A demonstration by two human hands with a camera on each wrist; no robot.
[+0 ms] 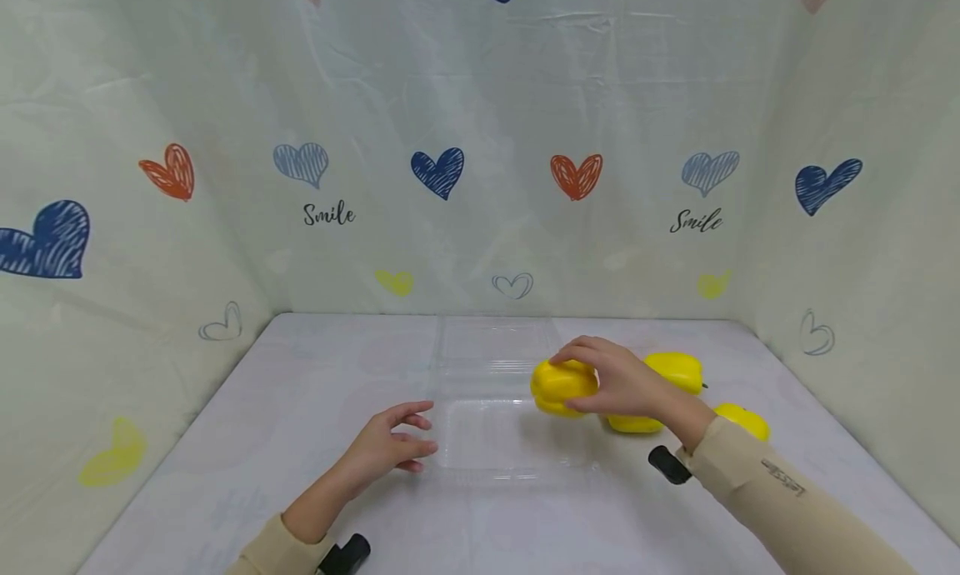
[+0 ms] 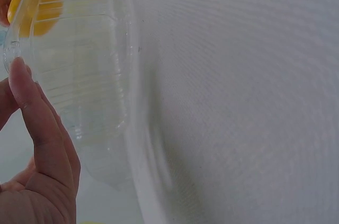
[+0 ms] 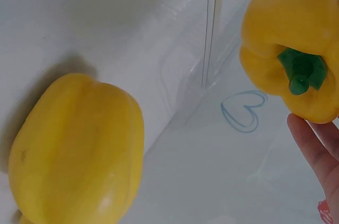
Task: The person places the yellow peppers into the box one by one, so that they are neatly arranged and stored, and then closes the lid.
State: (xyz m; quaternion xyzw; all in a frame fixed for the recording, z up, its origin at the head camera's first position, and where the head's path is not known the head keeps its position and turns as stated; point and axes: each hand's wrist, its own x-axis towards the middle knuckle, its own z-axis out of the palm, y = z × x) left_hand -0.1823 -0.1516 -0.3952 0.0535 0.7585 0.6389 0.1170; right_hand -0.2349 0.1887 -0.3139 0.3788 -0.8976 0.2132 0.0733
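My right hand grips a yellow bell pepper between thumb and fingers, above the right part of a clear plastic box. In the right wrist view, the held pepper shows its green stem. The box lies on the table with its transparent lid folded back behind it. At the box's left side is my left hand, its fingers loosely spread. One fingertip appears at the box's rim in the left wrist view; whether it touches I cannot tell.
Several yellow bell peppers lie right of the box: one farther back, one partly behind the right hand, and one partly behind the sleeve. A pale curtain printed with hearts surrounds the white table.
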